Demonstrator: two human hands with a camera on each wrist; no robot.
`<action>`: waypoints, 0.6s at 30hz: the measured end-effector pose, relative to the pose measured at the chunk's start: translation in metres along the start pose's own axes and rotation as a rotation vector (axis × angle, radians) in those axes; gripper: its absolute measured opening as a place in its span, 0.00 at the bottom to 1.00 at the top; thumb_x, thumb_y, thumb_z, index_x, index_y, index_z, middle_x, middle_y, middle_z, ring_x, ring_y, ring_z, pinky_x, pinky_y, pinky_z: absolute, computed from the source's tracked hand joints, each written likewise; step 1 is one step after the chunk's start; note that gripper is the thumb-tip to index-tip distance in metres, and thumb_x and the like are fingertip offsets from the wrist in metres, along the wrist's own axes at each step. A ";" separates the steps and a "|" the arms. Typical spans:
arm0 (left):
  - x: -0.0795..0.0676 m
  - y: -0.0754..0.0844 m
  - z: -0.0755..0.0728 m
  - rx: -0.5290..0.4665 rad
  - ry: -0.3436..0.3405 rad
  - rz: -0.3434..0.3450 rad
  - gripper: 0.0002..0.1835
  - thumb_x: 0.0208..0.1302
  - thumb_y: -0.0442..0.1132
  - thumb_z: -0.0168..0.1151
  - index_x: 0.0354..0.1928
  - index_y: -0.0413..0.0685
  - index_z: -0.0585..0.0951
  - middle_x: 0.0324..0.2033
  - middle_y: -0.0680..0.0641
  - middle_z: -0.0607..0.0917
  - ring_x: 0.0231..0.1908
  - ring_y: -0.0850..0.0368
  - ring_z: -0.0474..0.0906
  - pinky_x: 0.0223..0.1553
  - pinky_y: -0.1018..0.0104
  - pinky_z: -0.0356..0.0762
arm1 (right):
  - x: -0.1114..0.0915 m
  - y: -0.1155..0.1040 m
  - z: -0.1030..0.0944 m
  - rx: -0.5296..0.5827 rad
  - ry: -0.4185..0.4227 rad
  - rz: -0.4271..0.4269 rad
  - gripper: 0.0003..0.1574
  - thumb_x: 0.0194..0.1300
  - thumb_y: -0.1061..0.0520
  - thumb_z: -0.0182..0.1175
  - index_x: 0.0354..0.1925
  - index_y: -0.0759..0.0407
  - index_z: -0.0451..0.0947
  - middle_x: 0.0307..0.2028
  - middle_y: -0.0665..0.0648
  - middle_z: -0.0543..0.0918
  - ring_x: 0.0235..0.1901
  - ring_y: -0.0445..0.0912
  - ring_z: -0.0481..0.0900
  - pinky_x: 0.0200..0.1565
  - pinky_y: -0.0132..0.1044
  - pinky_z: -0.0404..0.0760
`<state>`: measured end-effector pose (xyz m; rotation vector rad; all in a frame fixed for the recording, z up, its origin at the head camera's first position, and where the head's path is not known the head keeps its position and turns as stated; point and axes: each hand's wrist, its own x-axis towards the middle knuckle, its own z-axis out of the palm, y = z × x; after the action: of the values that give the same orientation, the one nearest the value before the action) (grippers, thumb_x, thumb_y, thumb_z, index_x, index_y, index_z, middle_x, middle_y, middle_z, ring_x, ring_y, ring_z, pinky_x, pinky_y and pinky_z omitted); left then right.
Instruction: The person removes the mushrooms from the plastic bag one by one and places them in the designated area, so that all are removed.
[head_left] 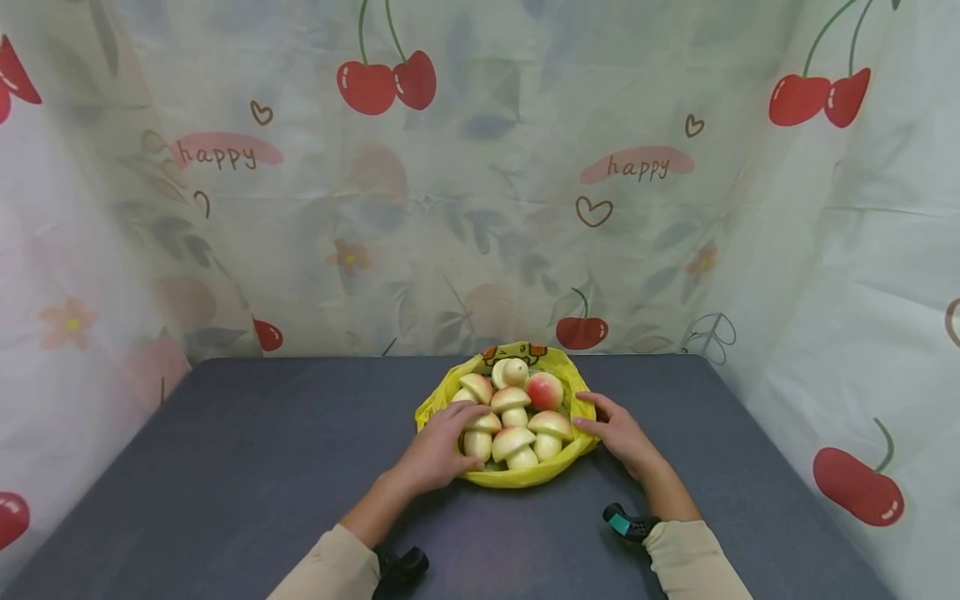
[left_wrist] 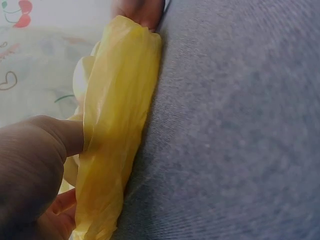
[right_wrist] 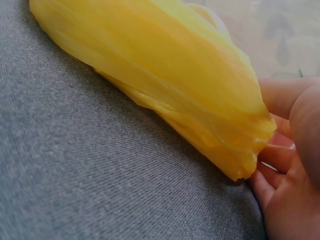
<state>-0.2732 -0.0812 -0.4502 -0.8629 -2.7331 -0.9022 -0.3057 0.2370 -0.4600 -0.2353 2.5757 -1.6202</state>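
Note:
A yellow plastic bag [head_left: 517, 477] stands with its rim rolled open at the table's middle, holding several cream mushrooms [head_left: 511, 400] with pinkish caps and a red-and-cream peach-like fruit [head_left: 545, 391]. My left hand [head_left: 442, 446] reaches over the bag's left side, its fingers and thumb around a mushroom [head_left: 477, 444] at the front left. In the left wrist view, the thumb [left_wrist: 70, 135] passes behind the bag's rim. On the right, my right hand [head_left: 618, 429] holds the bag's rim, its thumb inside and other fingers partly hidden; the right wrist view shows fingers [right_wrist: 275, 157] against the bag's crumpled edge.
The bag stands on a dark grey table [head_left: 300, 450]. A printed curtain [head_left: 480, 208] with cherries and flowers hangs behind the table and along both sides. Black wrist devices [head_left: 628, 525] show at both sleeves.

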 end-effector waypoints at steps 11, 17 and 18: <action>0.001 -0.002 0.001 0.044 -0.013 0.011 0.43 0.52 0.43 0.76 0.70 0.53 0.68 0.64 0.48 0.70 0.61 0.46 0.67 0.58 0.49 0.68 | 0.002 0.002 0.000 -0.006 0.010 0.010 0.38 0.69 0.50 0.60 0.70 0.62 0.61 0.69 0.68 0.60 0.65 0.60 0.61 0.62 0.53 0.65; -0.002 -0.002 -0.002 0.065 -0.029 0.035 0.43 0.53 0.46 0.75 0.71 0.52 0.67 0.65 0.48 0.70 0.62 0.46 0.67 0.58 0.49 0.68 | -0.014 -0.026 -0.001 0.007 -0.008 0.015 0.35 0.70 0.56 0.58 0.69 0.67 0.61 0.68 0.71 0.60 0.65 0.62 0.61 0.63 0.55 0.63; -0.003 -0.003 -0.002 0.062 -0.028 0.041 0.43 0.53 0.46 0.75 0.71 0.52 0.67 0.65 0.47 0.70 0.62 0.46 0.67 0.58 0.48 0.68 | -0.016 -0.030 -0.001 0.016 -0.011 0.018 0.35 0.71 0.57 0.58 0.69 0.68 0.61 0.68 0.72 0.60 0.65 0.63 0.60 0.63 0.55 0.63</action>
<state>-0.2727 -0.0858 -0.4505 -0.9235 -2.7399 -0.7991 -0.2876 0.2276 -0.4325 -0.2184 2.5488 -1.6280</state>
